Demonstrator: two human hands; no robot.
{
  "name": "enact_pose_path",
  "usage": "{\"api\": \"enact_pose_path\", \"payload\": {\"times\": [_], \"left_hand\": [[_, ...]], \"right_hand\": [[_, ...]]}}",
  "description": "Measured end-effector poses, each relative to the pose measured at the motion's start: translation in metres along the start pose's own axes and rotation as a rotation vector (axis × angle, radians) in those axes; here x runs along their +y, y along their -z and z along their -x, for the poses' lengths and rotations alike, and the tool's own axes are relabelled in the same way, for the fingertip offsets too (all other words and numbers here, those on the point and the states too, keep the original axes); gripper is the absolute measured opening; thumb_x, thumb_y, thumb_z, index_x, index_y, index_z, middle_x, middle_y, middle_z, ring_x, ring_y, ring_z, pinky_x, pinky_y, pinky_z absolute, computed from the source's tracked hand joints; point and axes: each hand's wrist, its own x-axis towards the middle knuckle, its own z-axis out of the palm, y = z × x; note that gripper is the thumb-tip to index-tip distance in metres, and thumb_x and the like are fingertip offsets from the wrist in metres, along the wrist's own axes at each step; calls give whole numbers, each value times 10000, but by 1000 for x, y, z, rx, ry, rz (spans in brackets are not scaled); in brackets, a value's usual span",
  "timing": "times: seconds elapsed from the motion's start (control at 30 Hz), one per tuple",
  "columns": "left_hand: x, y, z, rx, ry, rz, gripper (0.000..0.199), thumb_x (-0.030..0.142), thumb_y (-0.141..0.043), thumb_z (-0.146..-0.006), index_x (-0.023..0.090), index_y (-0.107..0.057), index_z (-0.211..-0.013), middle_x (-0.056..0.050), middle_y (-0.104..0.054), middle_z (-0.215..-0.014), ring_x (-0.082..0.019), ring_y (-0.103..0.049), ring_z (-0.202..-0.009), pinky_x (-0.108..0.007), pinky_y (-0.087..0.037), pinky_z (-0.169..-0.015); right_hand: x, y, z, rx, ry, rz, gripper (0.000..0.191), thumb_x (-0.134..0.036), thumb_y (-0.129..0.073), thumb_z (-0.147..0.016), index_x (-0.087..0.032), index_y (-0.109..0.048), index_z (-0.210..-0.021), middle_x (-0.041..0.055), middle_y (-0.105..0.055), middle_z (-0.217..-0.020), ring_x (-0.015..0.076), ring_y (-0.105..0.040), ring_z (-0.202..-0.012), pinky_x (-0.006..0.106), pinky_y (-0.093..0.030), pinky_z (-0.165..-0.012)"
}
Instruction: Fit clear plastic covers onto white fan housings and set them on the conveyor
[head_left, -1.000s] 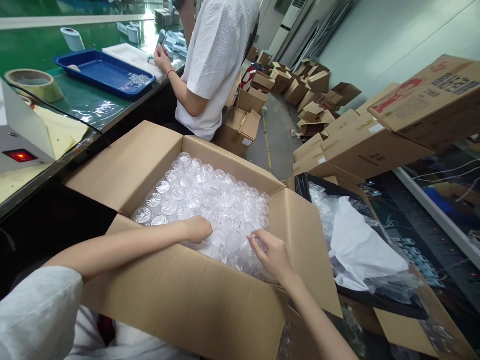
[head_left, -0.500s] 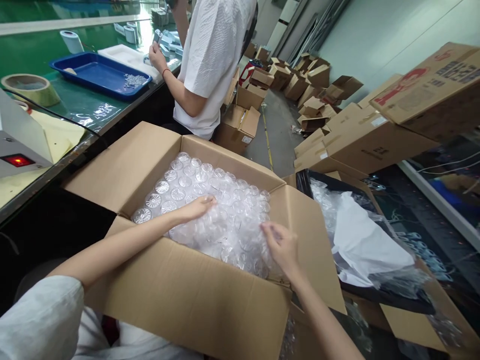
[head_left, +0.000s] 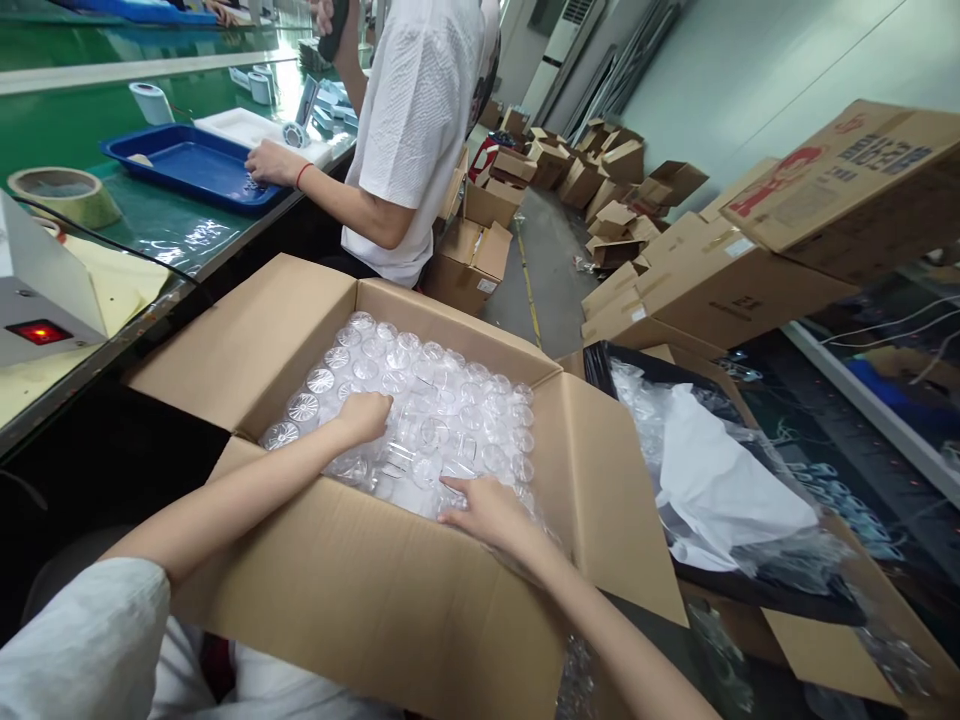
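Note:
In front of me stands an open cardboard box point(head_left: 367, 580) with its flaps folded out. Clear, round-ended plastic pieces point(head_left: 480, 400) fill it in rows, and some lie on their sides on top near the middle. Over the left half of the box is my left hand point(head_left: 365, 415), fingers curled closed against the clear pieces; whatever it grips is hidden. My right hand point(head_left: 484, 508) reaches in over the near right part. Its index finger is stretched out and the thumb stands apart, touching the pieces at the near side.
A co-worker in a white shirt point(head_left: 409, 120) stands at the green bench, one hand at a blue tray point(head_left: 187, 165). A tape roll point(head_left: 64, 195) and a grey device point(head_left: 45, 280) sit at left. A black-lined box point(head_left: 600, 365) with white sheeting stands right, below stacked cartons point(head_left: 750, 290).
My right hand has moved left and inward from the box's right side, its fingers spreading. My left hand has shifted slightly left. The co-worker's hand has lowered to the blue tray.

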Motion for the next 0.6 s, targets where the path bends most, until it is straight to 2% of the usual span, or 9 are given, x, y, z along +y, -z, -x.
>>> {"api": "enact_pose_path", "payload": {"times": [0.07, 0.13, 0.23, 0.3, 0.4, 0.47, 0.6], "left_hand": [[-5, 2, -5, -9, 36, -65, 347, 341, -628, -961, 147, -609, -1248, -108, -642, -1246, -243, -651, -1091, -466, -564, -936], [-8, 5, -9, -15, 53, -105, 371, 345, -628, -961, 153, -595, -1277, -112, -632, -1270, -249, -646, -1107, -473, -563, -942], [-12, 7, -13, -20, 76, -121, 377, 352, -626, -962, 153, -593, -1281, -113, -631, -1273, -249, -647, -1107, -472, -565, -940], [-15, 7, -17, -25, 100, -108, 363, 355, -626, -962, 150, -604, -1260, -111, -638, -1258, -244, -652, -1094, -463, -569, -931], [-18, 7, -25, -19, 127, -70, 334, 351, -622, -965, 152, -618, -1234, -106, -645, -1243, -235, -656, -1080, -448, -573, -922], [-19, 6, -29, 5, 129, -41, 324, 344, -621, -966, 157, -620, -1231, -104, -646, -1242, -235, -655, -1084, -442, -573, -921], [-21, 3, -32, 59, 87, 24, 330, 337, -627, -963, 157, -617, -1239, -104, -643, -1246, -239, -654, -1092, -444, -572, -923]], "right_hand": [[-4, -8, -6, -18, -27, 59, 433, -218, -844, -680, -233, -790, -1109, 148, -797, -935, 376, -742, -927, 386, -528, -765], [-4, -11, -11, -40, -24, 80, 284, -117, -829, -659, -238, -823, -916, 134, -799, -873, 370, -750, -900, 377, -528, -765], [5, -6, -10, -55, 28, 50, 154, -96, -781, -708, -240, -810, -755, 100, -805, -842, 356, -755, -911, 375, -533, -797], [14, 1, -4, -29, 64, 3, 159, -125, -699, -800, -234, -815, -813, 97, -809, -931, 342, -751, -959, 384, -536, -837], [24, 12, 7, 58, 100, -88, 276, -218, -530, -936, -215, -806, -945, 107, -789, -1079, 314, -734, -1026, 399, -533, -884], [29, 22, 13, 112, 124, -148, 319, -313, -496, -960, -203, -794, -938, 118, -791, -1043, 316, -733, -987, 411, -535, -869], [36, 47, 17, 218, 182, -247, 435, -484, -443, -968, -209, -736, -800, 115, -761, -933, 286, -701, -903, 398, -518, -855]]}}
